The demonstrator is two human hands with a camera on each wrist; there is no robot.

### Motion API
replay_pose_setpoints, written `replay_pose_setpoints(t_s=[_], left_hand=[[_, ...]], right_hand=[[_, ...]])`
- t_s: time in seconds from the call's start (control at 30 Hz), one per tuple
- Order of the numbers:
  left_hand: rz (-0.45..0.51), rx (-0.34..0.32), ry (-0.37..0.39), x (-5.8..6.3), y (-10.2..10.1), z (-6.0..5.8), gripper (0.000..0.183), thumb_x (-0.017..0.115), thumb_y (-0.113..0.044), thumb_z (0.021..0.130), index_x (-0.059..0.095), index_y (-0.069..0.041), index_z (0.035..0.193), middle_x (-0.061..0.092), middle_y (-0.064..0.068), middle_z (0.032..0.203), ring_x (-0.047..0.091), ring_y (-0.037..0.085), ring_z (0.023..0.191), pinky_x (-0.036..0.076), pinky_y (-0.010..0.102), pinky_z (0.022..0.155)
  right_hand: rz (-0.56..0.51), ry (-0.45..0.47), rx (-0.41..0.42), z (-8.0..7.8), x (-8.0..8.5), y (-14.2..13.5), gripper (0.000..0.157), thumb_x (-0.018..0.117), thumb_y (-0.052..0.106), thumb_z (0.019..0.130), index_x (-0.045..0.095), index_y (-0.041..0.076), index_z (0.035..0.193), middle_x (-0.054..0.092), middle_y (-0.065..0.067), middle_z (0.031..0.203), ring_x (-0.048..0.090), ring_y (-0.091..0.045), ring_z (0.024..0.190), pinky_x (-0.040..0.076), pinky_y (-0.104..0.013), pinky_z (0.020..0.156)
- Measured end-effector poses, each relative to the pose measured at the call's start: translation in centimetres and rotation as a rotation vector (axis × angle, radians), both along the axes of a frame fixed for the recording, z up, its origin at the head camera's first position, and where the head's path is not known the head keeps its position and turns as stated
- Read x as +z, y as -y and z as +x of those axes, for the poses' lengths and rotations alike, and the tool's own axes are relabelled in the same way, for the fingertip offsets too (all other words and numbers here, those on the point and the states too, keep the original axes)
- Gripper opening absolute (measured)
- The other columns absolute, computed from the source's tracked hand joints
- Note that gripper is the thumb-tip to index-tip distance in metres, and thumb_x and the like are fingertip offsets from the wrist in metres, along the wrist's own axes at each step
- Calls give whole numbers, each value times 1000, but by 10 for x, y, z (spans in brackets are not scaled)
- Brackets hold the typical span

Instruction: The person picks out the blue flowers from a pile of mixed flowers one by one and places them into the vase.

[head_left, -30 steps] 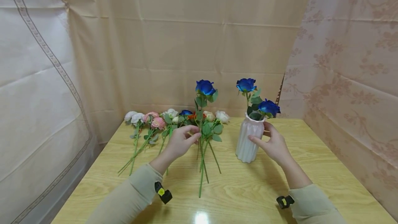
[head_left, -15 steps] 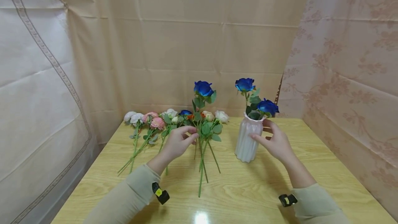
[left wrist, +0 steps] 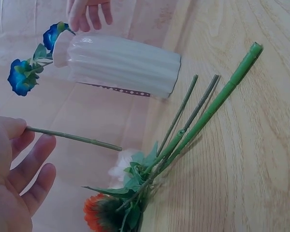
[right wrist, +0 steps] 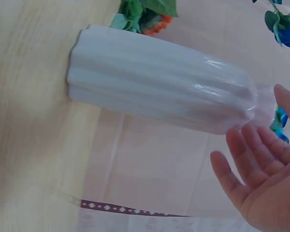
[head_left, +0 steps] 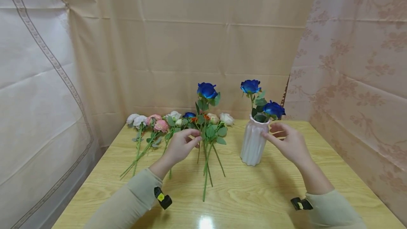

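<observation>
My left hand [head_left: 179,146] pinches the stem of a blue rose [head_left: 206,90], whose bloom stands upright above the other flowers. In the left wrist view the thin green stem [left wrist: 75,137] sticks out between thumb and forefinger, its lower end free. To the right, a white ribbed vase [head_left: 252,144] stands upright on the table. It bears one tall blue rose [head_left: 250,86] and another blue rose [head_left: 274,109] leaning right. Beside the vase's neck is my right hand [head_left: 290,143], fingers loosely bent and holding nothing; the right wrist view shows its palm [right wrist: 275,203] facing the vase.
Pink peonies [head_left: 161,125], white flowers [head_left: 140,120], an orange flower [left wrist: 104,212] and another blue rose [head_left: 189,115] lie along the table's back, stems toward me. A beige curtain [head_left: 190,45] hangs behind the wooden table [head_left: 248,200].
My right hand has let go of the vase and drawn back to the right. The left hand, with its blue rose, has shifted slightly left. The vase stays standing.
</observation>
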State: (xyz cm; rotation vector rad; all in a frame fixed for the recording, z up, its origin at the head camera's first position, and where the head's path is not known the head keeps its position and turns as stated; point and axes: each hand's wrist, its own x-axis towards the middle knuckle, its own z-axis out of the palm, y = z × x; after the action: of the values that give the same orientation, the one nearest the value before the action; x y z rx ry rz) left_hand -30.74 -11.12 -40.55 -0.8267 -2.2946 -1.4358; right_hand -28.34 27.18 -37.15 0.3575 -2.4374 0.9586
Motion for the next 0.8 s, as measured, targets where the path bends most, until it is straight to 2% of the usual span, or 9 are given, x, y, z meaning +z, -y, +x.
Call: replay_pose_setpoints(t_s=[0.13,0.27,0.47,0.67,0.8], left_hand=[[-5,8,-16,1,0,0,16,68,-14,100,73,-7,114,71,3,100,69,10,69,56,33,56],[-4,9,-24,2,-1,0,17,68,-15,101,74,-7,115,71,3,100,70,11,70,56,32,57],[6,5,-27,3,-3,1,21,67,-16,101,73,-6,117,71,5,103,72,28,74,57,31,59],[11,-1,-64,3,-5,2,20,68,-16,100,74,-5,116,72,5,102,71,20,71,55,31,55],[21,-8,-81,2,-7,3,19,68,-12,100,75,-3,115,73,7,102,71,22,69,56,31,54]], right_hand=[[9,-49,67,4,7,3,27,78,29,94,72,9,111,74,-8,101,73,-28,84,58,-28,67],[3,-67,137,9,12,9,21,77,25,94,74,10,109,75,-3,101,73,-21,83,57,-24,68],[-51,-78,232,13,16,23,33,78,16,93,71,5,123,75,-7,107,71,-14,90,57,-21,74],[-120,-42,326,13,20,41,43,77,15,94,64,5,133,72,-12,115,71,-14,97,57,-22,79],[-154,4,373,14,20,53,45,78,18,93,63,9,134,72,-8,117,71,-17,100,57,-25,82]])
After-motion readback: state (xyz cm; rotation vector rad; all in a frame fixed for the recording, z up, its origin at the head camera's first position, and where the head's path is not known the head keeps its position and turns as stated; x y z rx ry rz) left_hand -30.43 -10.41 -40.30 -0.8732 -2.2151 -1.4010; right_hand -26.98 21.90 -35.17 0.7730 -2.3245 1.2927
